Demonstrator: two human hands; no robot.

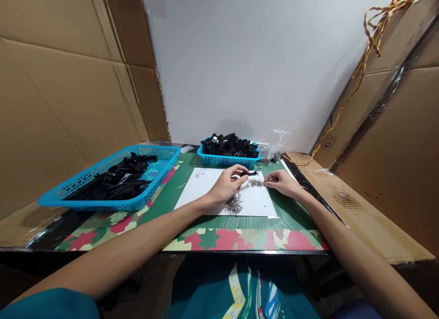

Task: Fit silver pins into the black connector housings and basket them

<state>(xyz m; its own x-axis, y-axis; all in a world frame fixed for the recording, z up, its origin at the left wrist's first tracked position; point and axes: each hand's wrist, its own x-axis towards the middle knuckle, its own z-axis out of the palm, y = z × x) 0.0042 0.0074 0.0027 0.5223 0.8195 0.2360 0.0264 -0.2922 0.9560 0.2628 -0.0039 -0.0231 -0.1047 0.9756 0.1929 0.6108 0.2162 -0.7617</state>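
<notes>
Pinching a small black plastic part (249,173), seemingly light and rigid, the left hand (226,185) grips its end while the right hand (281,182) pinches at tiny, easily dropped metal pieces (255,183).

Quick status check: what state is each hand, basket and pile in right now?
left hand: pinching a small black part
right hand: fingertips on small metal bits
near blue basket: partly filled
far blue basket: heaped full
metal pile: loose on white sheet
plastic bag: open, crumpled

both forearms reach forward over the white sheet (212,191); left hand (224,185) pinches, fingers curled; right hand (283,183) rests with fingertips together.
</notes>
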